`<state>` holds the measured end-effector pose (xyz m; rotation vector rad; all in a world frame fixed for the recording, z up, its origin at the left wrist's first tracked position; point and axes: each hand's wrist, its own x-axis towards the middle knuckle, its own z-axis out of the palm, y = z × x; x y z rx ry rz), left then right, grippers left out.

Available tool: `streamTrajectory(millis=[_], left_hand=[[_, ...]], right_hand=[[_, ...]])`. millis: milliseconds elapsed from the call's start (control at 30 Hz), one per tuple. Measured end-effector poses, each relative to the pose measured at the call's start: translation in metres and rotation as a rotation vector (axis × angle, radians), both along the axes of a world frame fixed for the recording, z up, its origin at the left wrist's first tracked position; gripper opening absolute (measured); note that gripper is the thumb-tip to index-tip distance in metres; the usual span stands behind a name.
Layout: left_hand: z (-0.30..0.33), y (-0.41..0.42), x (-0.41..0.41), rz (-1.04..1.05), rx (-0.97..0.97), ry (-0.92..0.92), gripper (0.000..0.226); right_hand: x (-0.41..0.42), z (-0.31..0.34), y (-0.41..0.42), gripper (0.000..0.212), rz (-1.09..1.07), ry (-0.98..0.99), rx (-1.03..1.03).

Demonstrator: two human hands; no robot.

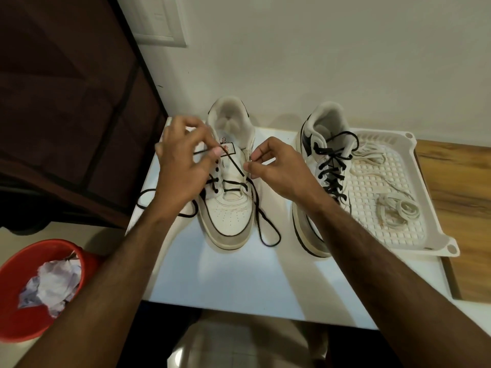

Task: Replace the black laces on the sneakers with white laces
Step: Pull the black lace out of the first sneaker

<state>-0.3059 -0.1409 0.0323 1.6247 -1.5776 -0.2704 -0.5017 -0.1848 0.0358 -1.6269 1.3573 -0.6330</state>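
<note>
Both our forearms reach in from 6 o'clock. We pinch the black lace (233,166) w/ left hand (183,166) and right hand (276,168), hands apart, over the left sneaker (228,208). White laces (396,208) sit in tray (435,235) at 3 o'clock, beside the right sneaker (318,181).

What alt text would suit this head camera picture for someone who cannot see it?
Two hands, left and right, pull a thin black lace out of a white leather sneaker on a white table. A second laced white sneaker stands beside a white plastic tray of coiled white laces.
</note>
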Motion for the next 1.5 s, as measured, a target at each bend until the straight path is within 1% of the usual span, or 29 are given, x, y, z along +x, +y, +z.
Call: streamTrajectory(millis=[67,100,133,167,200,233,267,333,367,467,500,567,667,733,767,833,900,967,1033,1067,1100,1133,1167,1200,1333,1367,1400,1433,1500], left_hand=[[0.004,-0.001,0.007,0.14,-0.069,0.412,0.012],[0.006,-0.001,0.01,0.228,-0.105,0.581,0.014],[0.008,-0.001,0.014,0.315,-0.123,0.689,0.014],[0.009,0.0,0.017,0.386,-0.119,0.729,0.014],[0.01,0.001,0.018,0.432,-0.107,0.689,0.012],[0.01,0.003,0.018,0.431,-0.094,0.577,0.008],[0.01,0.004,0.016,0.393,-0.088,0.411,0.009],[0.008,0.004,0.012,0.236,-0.07,0.079,0.027],[0.009,0.005,0.007,0.136,-0.024,-0.053,0.031],[0.007,0.009,-0.006,-0.186,0.059,-0.378,0.025],[0.005,0.01,-0.008,-0.256,0.076,-0.432,0.021],[0.001,0.01,-0.007,-0.3,0.099,-0.462,0.015],[0.0,0.006,-0.004,-0.202,0.035,-0.443,0.015],[0.004,0.006,-0.006,-0.017,-0.032,-0.324,0.01],[0.005,0.006,-0.004,0.101,-0.045,-0.211,0.007],[0.006,0.004,0.002,0.295,-0.053,0.095,0.003],[0.005,0.002,0.011,0.407,-0.077,0.464,0.005],[0.006,0.0,0.019,0.469,-0.103,0.847,0.004],[0.009,-0.001,0.022,0.442,-0.105,1.144,0.013],[0.013,0.0,0.02,0.377,-0.107,1.242,0.015],[0.015,0.0,0.02,0.294,-0.099,1.28,0.015],[0.02,0.002,0.017,0.204,-0.078,1.242,0.014],[0.021,0.002,0.016,0.115,-0.035,1.126,0.012],[0.022,0.004,0.014,0.032,0.021,0.956,0.011],[0.014,0.01,0.001,-0.244,0.189,0.013,0.015],[0.01,0.011,-0.002,-0.294,0.221,-0.156,0.017],[0.007,0.01,-0.003,-0.333,0.226,-0.264,0.018],[0.003,0.008,-0.001,-0.365,0.204,-0.321,0.017],[0.0,0.004,0.001,-0.385,0.141,-0.379,0.012]], right_hand=[[0.0,0.0,0.0,0.019,0.001,-0.008,0.005],[0.0,0.0,0.0,0.018,0.002,-0.009,0.007],[-0.001,0.0,0.001,0.018,0.003,-0.008,0.007],[0.0,0.0,0.0,0.018,0.003,-0.006,0.006],[0.0,0.001,0.0,0.018,0.004,-0.004,0.004],[0.0,0.001,0.0,0.018,0.004,-0.001,0.002],[0.0,0.001,0.0,0.018,0.005,0.004,-0.002],[0.0,0.001,0.0,0.018,0.007,0.009,-0.008],[0.0,0.001,0.001,0.018,0.007,0.007,-0.008],[0.0,0.002,0.001,0.018,0.002,-0.006,-0.011],[0.001,0.002,0.001,0.018,0.002,-0.004,-0.015],[0.001,0.002,0.001,0.018,0.003,0.001,-0.022],[0.001,0.001,0.001,0.019,0.001,-0.004,-0.02],[0.0,0.002,0.001,0.019,0.007,-0.001,-0.016],[0.0,0.002,0.001,0.019,0.011,-0.001,-0.013],[0.0,0.001,0.001,0.019,0.01,-0.009,-0.011],[0.0,0.0,0.001,0.019,0.012,-0.007,-0.015],[0.001,-0.001,0.001,0.019,0.014,0.0,-0.014],[0.001,0.0,0.001,0.019,0.009,-0.005,-0.009],[0.001,0.0,0.001,0.018,0.007,-0.008,-0.008],[0.001,0.0,0.001,0.018,0.005,-0.01,-0.007],[0.001,-0.001,0.001,0.018,0.003,-0.012,-0.007],[0.001,0.0,0.001,0.018,0.001,-0.012,-0.006],[0.002,-0.001,0.001,0.018,0.0,-0.011,-0.004],[0.002,0.0,0.001,0.019,-0.008,-0.015,-0.002],[0.002,0.0,0.001,0.019,-0.008,-0.012,-0.009],[0.002,0.0,0.002,0.019,-0.006,-0.005,-0.015],[0.002,0.0,0.002,0.018,-0.004,0.003,-0.019],[0.002,0.0,0.001,0.018,0.0,0.004,-0.013]])
